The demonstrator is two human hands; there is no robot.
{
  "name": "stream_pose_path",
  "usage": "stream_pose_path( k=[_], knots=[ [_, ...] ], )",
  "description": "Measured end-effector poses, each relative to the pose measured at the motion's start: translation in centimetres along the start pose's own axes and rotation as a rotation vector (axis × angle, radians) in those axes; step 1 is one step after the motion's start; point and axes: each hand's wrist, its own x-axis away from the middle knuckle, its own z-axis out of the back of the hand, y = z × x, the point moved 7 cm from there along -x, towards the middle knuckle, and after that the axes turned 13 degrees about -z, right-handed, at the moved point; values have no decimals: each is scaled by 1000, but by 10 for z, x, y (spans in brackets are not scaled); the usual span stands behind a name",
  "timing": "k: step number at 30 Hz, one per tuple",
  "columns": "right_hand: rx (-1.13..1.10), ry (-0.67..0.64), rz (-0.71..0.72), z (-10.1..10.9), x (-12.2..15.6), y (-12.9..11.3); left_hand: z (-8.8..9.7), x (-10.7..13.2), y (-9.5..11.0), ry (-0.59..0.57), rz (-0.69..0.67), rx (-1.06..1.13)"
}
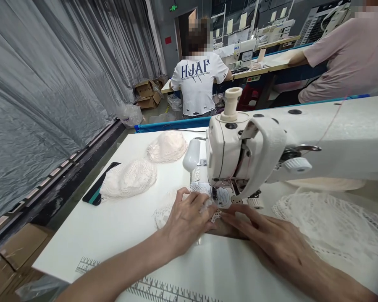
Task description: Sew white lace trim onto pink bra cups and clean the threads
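Left grip [185, 220] flat, fingers spread, pressing lace piece [214, 216] onto surface [119, 235]; right grip [264, 237] just beside, also flat, nothing clasped; lace between fingertips, under sewing machine [239, 155] needle; looks light, soft, snag-prone; best pinched at edge.

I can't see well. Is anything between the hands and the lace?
No, nothing visible. The left hand and the right hand both lie flat right on the lace, just in front of the machine.

Grey plastic sheeting [50, 63] lines the left wall, cardboard boxes [148, 94] beyond.
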Motion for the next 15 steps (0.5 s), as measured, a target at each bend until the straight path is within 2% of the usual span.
stream_pose_path(
  k=[9,15],
  knots=[
    [70,51,85,-12,2,-4,-3,-9,-9,61,-12,4],
    [80,63,65,-13,1,-3,-6,-15,-20,88,-77,39]
  ],
)
